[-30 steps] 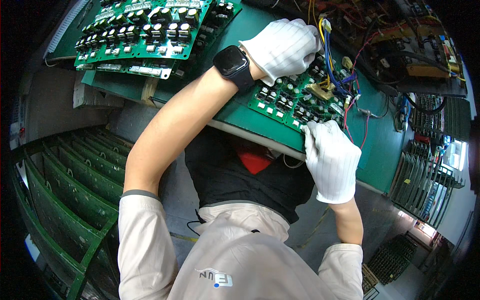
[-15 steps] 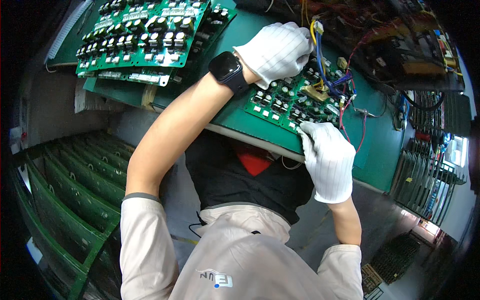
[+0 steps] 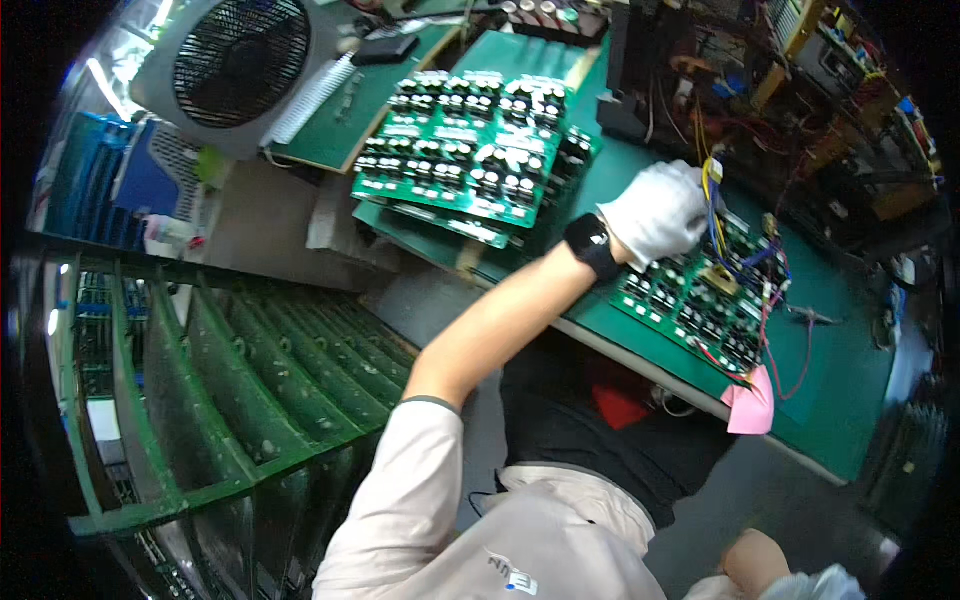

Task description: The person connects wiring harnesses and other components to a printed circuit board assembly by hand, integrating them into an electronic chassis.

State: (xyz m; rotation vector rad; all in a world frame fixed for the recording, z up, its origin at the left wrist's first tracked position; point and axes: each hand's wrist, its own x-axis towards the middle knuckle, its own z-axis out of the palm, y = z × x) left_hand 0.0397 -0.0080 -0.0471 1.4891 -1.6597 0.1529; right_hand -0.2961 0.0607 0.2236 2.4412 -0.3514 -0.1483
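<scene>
A green circuit board point(image 3: 640, 310) crowded with black and white components lies near the front edge of the green-topped table. My left hand point(image 3: 655, 215), in a white glove below a black watch, is curled at the board's far left edge; its fingertips are hidden. Yellow and blue wires point(image 3: 712, 200) rise beside its knuckles and drop onto the board. At the board's near right corner a pink piece of sheet point(image 3: 750, 402) hangs over the table edge, with a red wire close by. My right hand point(image 3: 828, 583) is low at the picture's bottom edge, gloved, blurred and cut off, away from the board.
Left of my left hand are stacked green circuit boards point(image 3: 450, 150). A grey fan point(image 3: 240, 65) stands at the far left. Green slotted racks point(image 3: 250, 400) fill the lower left. Dark equipment with loose wiring point(image 3: 720, 75) borders the table's far side.
My right hand has left the board's near edge and dropped toward the bottom. The pink piece now shows there. The view has swung left; my left hand stays at the board's far side.
</scene>
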